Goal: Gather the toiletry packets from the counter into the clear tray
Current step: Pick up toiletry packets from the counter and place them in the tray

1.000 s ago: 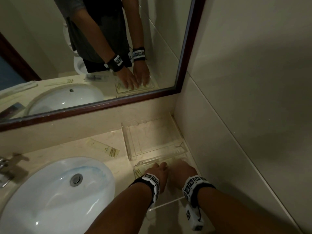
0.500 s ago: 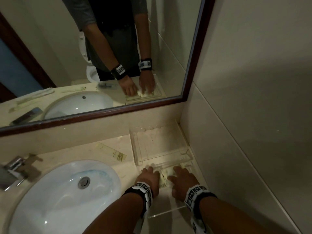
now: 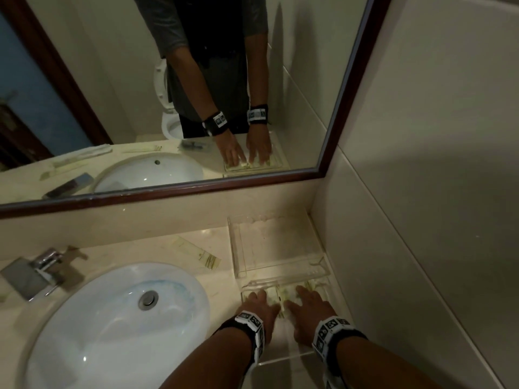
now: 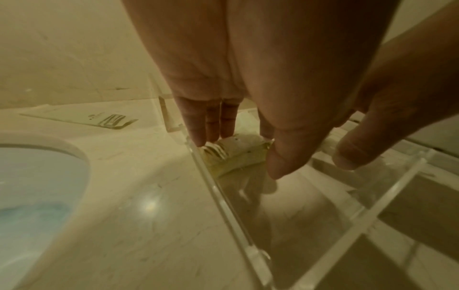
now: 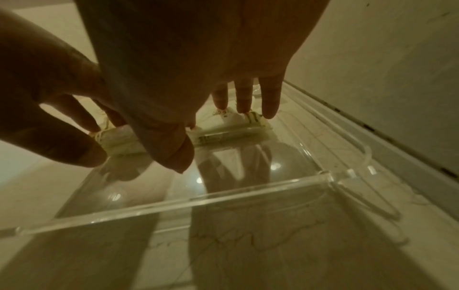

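The clear tray (image 3: 280, 266) stands against the right wall; its far compartment holds nothing. Several pale green-and-white toiletry packets (image 3: 284, 293) lie in its near compartment. My left hand (image 3: 259, 301) and right hand (image 3: 307, 300) lie side by side over them, fingers straight. The left wrist view shows the left hand's fingertips (image 4: 198, 140) touching a packet (image 4: 236, 157) beside the tray's wall (image 4: 223, 198). In the right wrist view my right hand's fingertips (image 5: 242, 108) rest on the packets (image 5: 223, 133). One flat packet (image 3: 198, 252) lies on the counter left of the tray.
A white basin (image 3: 112, 329) with a chrome tap (image 3: 36, 272) fills the counter's left side. A dark-framed mirror (image 3: 168, 189) runs along the back and a tiled wall (image 3: 421, 220) closes the right. The tray's near divider (image 5: 174, 202) crosses below my wrist.
My hands sat close together at the near compartment's front; now they are spread flat further in, over the packets. The head view has shifted down and left.
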Demonstrator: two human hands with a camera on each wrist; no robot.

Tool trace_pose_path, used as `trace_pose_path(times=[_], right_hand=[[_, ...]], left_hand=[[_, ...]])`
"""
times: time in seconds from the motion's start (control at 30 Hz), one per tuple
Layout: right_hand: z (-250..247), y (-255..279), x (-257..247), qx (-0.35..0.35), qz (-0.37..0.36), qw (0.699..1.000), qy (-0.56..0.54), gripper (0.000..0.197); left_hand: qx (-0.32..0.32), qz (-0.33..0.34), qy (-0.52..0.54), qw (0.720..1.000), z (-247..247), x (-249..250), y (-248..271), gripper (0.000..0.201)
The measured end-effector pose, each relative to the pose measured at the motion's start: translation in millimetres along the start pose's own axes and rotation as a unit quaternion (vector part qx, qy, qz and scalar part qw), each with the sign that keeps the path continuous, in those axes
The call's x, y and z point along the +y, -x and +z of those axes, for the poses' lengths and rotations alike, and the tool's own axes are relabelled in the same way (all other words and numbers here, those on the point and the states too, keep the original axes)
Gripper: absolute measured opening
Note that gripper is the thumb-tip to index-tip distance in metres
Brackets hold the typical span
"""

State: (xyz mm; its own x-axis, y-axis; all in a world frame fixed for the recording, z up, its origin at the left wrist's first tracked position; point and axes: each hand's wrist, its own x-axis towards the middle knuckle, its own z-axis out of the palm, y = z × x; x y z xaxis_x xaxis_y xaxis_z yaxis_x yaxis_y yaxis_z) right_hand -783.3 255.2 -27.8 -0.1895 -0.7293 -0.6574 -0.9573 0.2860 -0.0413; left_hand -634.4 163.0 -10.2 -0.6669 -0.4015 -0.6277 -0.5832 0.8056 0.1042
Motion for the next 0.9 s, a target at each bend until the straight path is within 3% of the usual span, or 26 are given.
trace_pose_path(times=[0.2,0.43,0.57,0.9], right_hand=[[0.3,-3.5,-0.9,-0.028,-0.006,1.0,-0.01,0.084],[-12.4,8.0,-6.7,0.017,-0.017,1.0,-0.014,0.074],[-35.9,14.7,-10.2,0.07,-0.039,0.997,-0.006,0.071],[-102.4,18.8,-57.7,0.148,-0.112,0.983,-0.012,0.077]], left_hand=[[-0.022,0.012,-0.001,1.0,-8.7,0.6,3.7,0.061],[-0.036,0.027,0.051,0.998,-15.8,-7.3,16.0,0.066],[0.026,-0.004,0.097,0.995,-21.2,-15.2,26.9,0.053],[0.156,-0.137,0.162,0.965,-57.8,-60.7,71.3,0.051]])
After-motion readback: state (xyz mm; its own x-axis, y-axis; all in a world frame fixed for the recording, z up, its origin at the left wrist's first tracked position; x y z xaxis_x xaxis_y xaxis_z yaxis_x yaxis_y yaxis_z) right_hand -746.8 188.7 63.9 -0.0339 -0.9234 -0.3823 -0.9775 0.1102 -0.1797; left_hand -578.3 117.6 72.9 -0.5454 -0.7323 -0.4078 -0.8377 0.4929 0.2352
